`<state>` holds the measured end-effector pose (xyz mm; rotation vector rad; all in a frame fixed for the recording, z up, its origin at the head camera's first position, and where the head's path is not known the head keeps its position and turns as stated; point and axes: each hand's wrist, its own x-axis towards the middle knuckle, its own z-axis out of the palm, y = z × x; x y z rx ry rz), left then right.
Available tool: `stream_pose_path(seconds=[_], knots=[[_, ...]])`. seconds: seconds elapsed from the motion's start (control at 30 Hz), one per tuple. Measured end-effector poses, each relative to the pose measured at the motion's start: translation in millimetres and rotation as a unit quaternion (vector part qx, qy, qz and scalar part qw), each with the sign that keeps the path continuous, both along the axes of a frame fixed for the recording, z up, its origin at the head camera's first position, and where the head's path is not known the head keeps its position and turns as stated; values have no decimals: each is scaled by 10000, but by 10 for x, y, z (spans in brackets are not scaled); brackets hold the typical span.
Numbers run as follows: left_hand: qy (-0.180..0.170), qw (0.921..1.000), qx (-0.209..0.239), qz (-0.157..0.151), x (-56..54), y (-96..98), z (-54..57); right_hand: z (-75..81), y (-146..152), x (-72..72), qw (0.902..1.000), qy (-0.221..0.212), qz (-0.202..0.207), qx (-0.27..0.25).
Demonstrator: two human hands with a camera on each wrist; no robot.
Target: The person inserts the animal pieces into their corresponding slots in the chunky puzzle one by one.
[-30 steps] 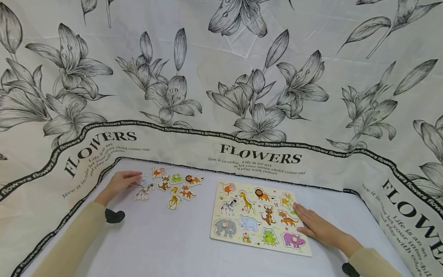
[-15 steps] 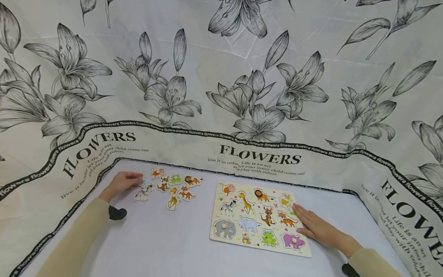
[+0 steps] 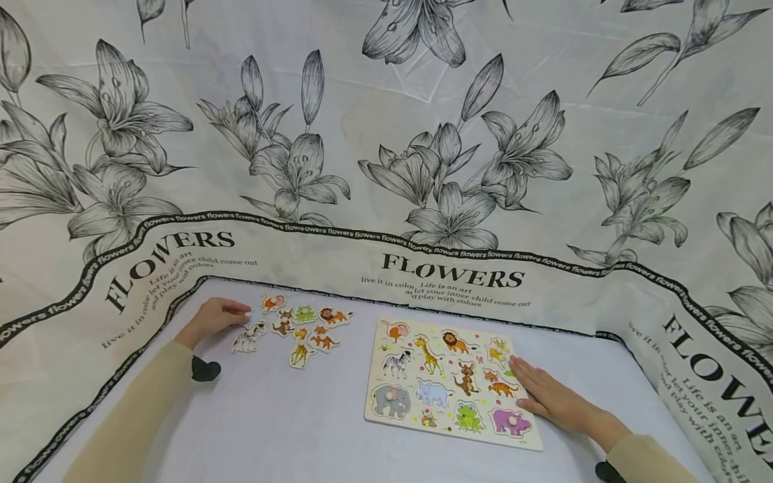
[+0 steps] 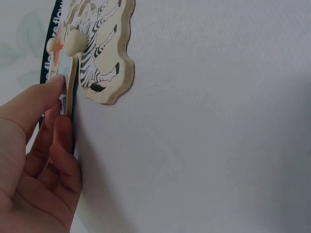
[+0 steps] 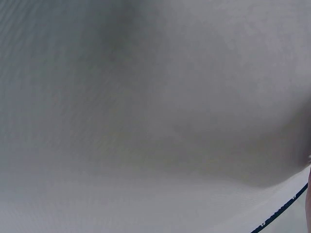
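At the far left of the table my left hand [image 3: 211,318] pinches a light-blue wooden puzzle piece [image 3: 256,316] by its edge. The left wrist view shows the thumb on the face of this piece [image 4: 67,68] and fingers behind it; its animal is mostly hidden. A zebra piece [image 3: 247,339] lies beside it, with a round knob [image 4: 76,42] visible nearby. My right hand [image 3: 552,396], fingers extended, rests on the right edge of a wooden animal puzzle board [image 3: 445,412]. An elephant [image 3: 391,401] and a purple hippo [image 3: 510,422] with knobs sit in the board.
Monkey [image 3: 273,303], kangaroo [image 3: 282,322], frog [image 3: 304,313], lion [image 3: 335,316], giraffe [image 3: 301,349] and tiger [image 3: 325,339] pieces lie grouped right of the left hand. A flower-printed cloth [image 3: 326,261] rises behind the white table surface [image 3: 290,429].
My left hand and the light-blue piece have shifted slightly right relative to the zebra piece. The right hand stays on the board's edge; the whole head view has drifted slightly.
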<state>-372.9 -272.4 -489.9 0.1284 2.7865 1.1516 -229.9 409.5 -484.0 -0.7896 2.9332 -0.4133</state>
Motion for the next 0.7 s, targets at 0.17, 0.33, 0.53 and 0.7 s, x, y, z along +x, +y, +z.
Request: stream_pose_path(seconds=[0.17, 0.33, 0.53, 0.7], knots=[[16, 10000, -57, -51, -5, -9, 12, -8, 1, 2, 10000, 67, 45, -10], [120, 9997, -169, -122, 15, -18, 25, -28, 15, -1, 9994, 305, 159, 50], [258, 9992, -262, -186, 40, 6, 28, -40, 21, -1, 9994, 301, 135, 71], [358, 9990, -234, -116, 81, 37, 33, -33, 15, 3, 9997, 228, 89, 62]])
